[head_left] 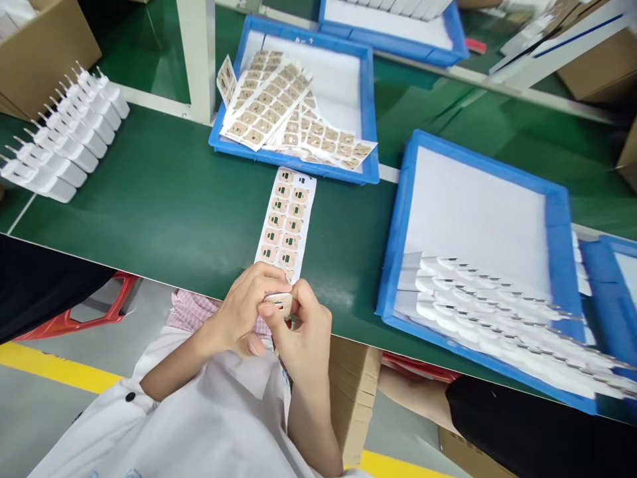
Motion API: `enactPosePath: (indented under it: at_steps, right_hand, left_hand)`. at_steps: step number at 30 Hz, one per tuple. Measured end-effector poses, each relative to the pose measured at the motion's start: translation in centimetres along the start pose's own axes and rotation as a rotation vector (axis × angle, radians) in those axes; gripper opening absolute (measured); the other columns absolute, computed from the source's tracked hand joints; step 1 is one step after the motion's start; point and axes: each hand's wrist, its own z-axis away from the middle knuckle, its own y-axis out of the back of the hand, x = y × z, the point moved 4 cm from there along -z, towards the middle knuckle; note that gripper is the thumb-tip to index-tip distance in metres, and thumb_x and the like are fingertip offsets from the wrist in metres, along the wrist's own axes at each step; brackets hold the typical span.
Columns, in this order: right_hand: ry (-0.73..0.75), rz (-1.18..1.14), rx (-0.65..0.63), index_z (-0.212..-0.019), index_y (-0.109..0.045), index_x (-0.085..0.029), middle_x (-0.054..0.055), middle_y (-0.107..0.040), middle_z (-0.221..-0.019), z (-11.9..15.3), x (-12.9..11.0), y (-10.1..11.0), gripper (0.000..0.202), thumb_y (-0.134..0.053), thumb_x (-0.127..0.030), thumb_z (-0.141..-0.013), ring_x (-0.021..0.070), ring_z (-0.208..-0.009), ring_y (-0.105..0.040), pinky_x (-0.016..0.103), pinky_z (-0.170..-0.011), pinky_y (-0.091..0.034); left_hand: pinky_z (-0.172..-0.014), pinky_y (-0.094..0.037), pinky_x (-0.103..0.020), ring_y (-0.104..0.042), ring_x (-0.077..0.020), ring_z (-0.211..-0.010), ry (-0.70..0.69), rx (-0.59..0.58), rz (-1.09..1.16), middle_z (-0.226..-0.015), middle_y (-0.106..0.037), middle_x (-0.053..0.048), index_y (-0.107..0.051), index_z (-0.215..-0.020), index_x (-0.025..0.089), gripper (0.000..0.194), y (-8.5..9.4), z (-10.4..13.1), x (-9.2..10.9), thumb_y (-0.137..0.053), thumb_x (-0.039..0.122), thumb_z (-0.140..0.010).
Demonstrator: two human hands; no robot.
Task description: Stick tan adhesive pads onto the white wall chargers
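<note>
My left hand (pixel 237 311) and my right hand (pixel 304 329) meet over the front edge of the green bench. Between them is a small white plastic part, its visible face covered by a tan sticker (pixel 279 303) with a dark cut-out. The left fingers curl around its far side, and the right thumb presses on the sticker's face. Fingers hide most of the part. Just beyond my hands, a white sheet of tan stickers (pixel 286 222) lies flat on the bench, with its near end partly behind my fingers.
A blue tray (pixel 293 159) holds several sticker sheets. To the right, another blue tray (pixel 398 232) contains rows of white plastic parts (pixel 478 312) with metal prongs. More white parts (pixel 70 143) stand in a row at left. A person's dark sleeve (pixel 497 411) is at lower right.
</note>
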Motion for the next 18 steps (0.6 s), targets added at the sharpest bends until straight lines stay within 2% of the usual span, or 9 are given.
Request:
enactPosePath:
  at_steps: [4,9,14,16,18]
  right_hand:
    - [-0.028,-0.042,-0.014,-0.066,-0.029,-0.023,-0.009,-0.024,-0.058,-0.2,0.0,0.0,0.051,-0.055,-0.056,-0.096,0.0071,-0.052,-0.021,0.023,-0.047,-0.023]
    - [-0.076,-0.190,-0.041,-0.062,-0.028,-0.023,-0.008,-0.024,-0.056,-0.8,1.0,0.2,0.054,-0.050,-0.056,-0.099,0.0072,-0.050,-0.023,0.024,-0.046,-0.024]
    - [-0.176,-0.317,-0.012,-0.061,-0.029,-0.024,-0.007,-0.027,-0.057,-1.0,2.1,0.0,0.054,-0.044,-0.058,-0.099,0.0085,-0.050,-0.024,0.025,-0.046,-0.025]
    - [-0.153,-0.232,0.020,-0.060,-0.027,-0.024,-0.008,-0.024,-0.056,-1.0,2.0,0.1,0.055,-0.051,-0.060,-0.095,0.0084,-0.051,-0.023,0.025,-0.046,-0.023]
    - [-0.128,-0.066,0.048,-0.061,-0.028,-0.024,-0.009,-0.022,-0.056,-1.1,1.7,0.4,0.057,-0.066,-0.059,-0.084,0.0078,-0.052,-0.021,0.025,-0.048,-0.021]
  left_hand:
    - [-0.081,-0.053,-0.034,-0.061,-0.0199,-0.094,-0.004,-0.010,0.013,-0.105,-0.056,-0.006,-0.049,-0.126,0.023,0.068,-0.1,-0.1,-0.1,-0.018,0.076,-0.098]
    - [-0.081,-0.052,-0.036,-0.059,-0.0211,-0.094,0.103,-0.061,0.112,-0.104,-0.056,-0.006,-0.049,-0.119,0.024,0.063,-0.4,0.3,-0.7,-0.022,0.076,-0.097]
    - [-0.085,-0.053,-0.041,-0.061,-0.0237,-0.098,0.208,-0.058,0.225,-0.108,-0.056,-0.008,-0.048,-0.123,0.027,0.065,-0.9,0.9,-1.6,-0.020,0.078,-0.095]
    - [-0.084,-0.053,-0.041,-0.061,-0.0234,-0.097,0.188,-0.077,0.187,-0.108,-0.057,-0.008,-0.049,-0.123,0.026,0.066,-1.0,0.8,-1.6,-0.018,0.078,-0.096]
    - [-0.083,-0.053,-0.039,-0.061,-0.0229,-0.098,0.138,-0.091,0.112,-0.108,-0.056,-0.008,-0.050,-0.122,0.025,0.066,-1.1,0.6,-1.5,-0.018,0.077,-0.096]
